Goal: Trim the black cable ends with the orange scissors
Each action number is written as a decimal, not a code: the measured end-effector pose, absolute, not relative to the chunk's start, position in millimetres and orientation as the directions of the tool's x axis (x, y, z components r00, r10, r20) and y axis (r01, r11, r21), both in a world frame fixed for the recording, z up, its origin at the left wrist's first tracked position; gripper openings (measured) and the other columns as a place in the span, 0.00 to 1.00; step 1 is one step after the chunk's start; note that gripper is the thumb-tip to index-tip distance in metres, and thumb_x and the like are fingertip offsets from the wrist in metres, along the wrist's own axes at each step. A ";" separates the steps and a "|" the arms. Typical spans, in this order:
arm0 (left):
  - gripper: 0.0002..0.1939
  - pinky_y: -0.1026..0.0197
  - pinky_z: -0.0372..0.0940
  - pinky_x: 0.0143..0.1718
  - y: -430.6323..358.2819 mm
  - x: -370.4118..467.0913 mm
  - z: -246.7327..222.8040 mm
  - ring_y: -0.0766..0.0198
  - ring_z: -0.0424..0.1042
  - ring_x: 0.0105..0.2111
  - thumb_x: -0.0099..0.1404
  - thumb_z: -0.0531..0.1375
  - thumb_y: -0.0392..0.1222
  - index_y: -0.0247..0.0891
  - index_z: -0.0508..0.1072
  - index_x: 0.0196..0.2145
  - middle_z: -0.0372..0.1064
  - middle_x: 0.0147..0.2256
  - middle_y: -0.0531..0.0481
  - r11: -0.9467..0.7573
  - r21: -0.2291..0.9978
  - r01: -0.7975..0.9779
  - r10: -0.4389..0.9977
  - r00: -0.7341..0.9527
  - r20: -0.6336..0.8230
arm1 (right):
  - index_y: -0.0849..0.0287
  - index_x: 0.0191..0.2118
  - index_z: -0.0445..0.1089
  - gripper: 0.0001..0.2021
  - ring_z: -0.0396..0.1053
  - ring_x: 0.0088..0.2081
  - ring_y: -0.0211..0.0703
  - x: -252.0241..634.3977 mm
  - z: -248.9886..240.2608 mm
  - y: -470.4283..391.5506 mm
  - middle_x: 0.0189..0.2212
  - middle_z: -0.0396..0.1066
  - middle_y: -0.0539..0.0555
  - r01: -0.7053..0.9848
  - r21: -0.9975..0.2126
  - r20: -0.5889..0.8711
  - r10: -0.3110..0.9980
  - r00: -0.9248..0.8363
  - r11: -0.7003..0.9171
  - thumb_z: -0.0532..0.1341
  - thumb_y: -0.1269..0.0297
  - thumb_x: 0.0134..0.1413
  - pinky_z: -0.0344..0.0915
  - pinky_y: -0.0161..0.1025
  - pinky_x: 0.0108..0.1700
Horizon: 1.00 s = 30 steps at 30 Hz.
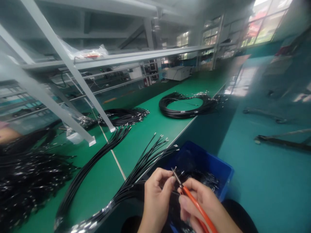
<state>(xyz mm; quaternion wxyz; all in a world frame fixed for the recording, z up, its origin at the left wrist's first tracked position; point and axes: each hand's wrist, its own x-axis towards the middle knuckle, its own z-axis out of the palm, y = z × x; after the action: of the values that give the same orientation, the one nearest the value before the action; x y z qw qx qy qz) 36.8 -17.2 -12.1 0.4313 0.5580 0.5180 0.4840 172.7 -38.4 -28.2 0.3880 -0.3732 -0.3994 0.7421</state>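
Left hand (159, 191): fingers pinch slim black cable end (176, 168), apparently mid-work. Right hand (198, 200): fingers round orange-handled metal pliers (195, 204), tip alongside. Black cable bundle (132, 176) on green counter (155, 124); done count unclear.

Bare fingers (162, 173), bare forearms (224, 217) and, dimly, what look like black-clad knees (239, 214).

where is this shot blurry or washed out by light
Head view: the window at upper right is overexposed; pale glare on the floor; cable pile at lower left blurred; left hand, right hand and orange-handled tool fairly sharp.
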 end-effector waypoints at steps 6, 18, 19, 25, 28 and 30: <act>0.04 0.65 0.63 0.29 -16.0 37.9 -18.1 0.64 0.68 0.27 0.59 0.59 0.38 0.37 0.72 0.29 0.69 0.26 0.51 -0.112 0.974 0.196 0.994 0.007 0.113 | 0.58 0.33 0.58 0.19 0.53 0.08 0.26 174.2 -27.2 -37.1 0.18 0.70 0.48 -0.248 -0.884 -0.266 0.862 -0.433 -0.397 0.62 0.48 0.47 0.46 0.25 0.11; 0.04 0.66 0.61 0.26 -18.5 39.5 -10.7 0.64 0.67 0.25 0.58 0.60 0.38 0.37 0.73 0.27 0.69 0.24 0.51 -0.108 0.959 0.261 0.994 0.016 0.108 | 0.54 0.39 0.62 0.18 0.70 0.36 0.45 166.9 -13.5 -36.0 0.32 0.71 0.51 -0.200 -0.978 -0.004 0.951 0.309 0.061 0.68 0.61 0.42 0.67 0.39 0.38; 0.04 0.66 0.61 0.27 -20.0 40.5 -9.5 0.63 0.67 0.25 0.57 0.60 0.38 0.37 0.73 0.27 0.69 0.24 0.51 -0.110 0.953 0.281 0.994 0.018 0.109 | 0.54 0.40 0.62 0.18 0.69 0.38 0.46 164.7 -10.5 -32.4 0.34 0.71 0.52 -0.192 -0.977 0.030 0.946 0.323 0.096 0.67 0.61 0.44 0.66 0.39 0.40; 0.04 0.65 0.61 0.27 -26.1 42.8 -9.0 0.62 0.67 0.25 0.56 0.61 0.38 0.36 0.74 0.25 0.69 0.24 0.49 -0.099 0.956 0.277 0.995 0.017 0.099 | 0.54 0.39 0.62 0.14 0.69 0.32 0.41 150.9 -13.6 -19.3 0.29 0.69 0.48 -0.229 -0.963 0.057 0.939 0.340 0.141 0.66 0.65 0.47 0.68 0.36 0.35; 0.05 0.65 0.62 0.27 -26.0 40.8 -12.2 0.62 0.68 0.26 0.56 0.61 0.39 0.36 0.73 0.25 0.69 0.25 0.49 -0.061 0.984 0.167 0.998 0.025 0.058 | 0.54 0.38 0.61 0.16 0.71 0.32 0.42 143.8 -19.9 -23.1 0.29 0.69 0.48 -0.355 -0.931 -0.019 0.960 0.279 0.085 0.67 0.68 0.44 0.69 0.38 0.37; 0.06 0.65 0.62 0.28 -25.6 38.9 -13.2 0.63 0.68 0.26 0.57 0.61 0.40 0.35 0.72 0.25 0.70 0.25 0.49 -0.030 0.995 0.095 0.999 0.029 0.027 | 0.53 0.38 0.60 0.16 0.72 0.35 0.44 139.8 -20.8 -27.3 0.29 0.70 0.48 -0.452 -0.891 -0.061 0.971 0.230 0.052 0.66 0.68 0.44 0.69 0.41 0.40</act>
<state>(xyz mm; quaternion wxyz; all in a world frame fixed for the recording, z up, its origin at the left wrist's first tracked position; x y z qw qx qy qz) 38.9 -25.6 -13.2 0.4754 0.5372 0.5091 0.4756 139.8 -27.3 -20.8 0.6582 -0.4265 -0.3044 0.5406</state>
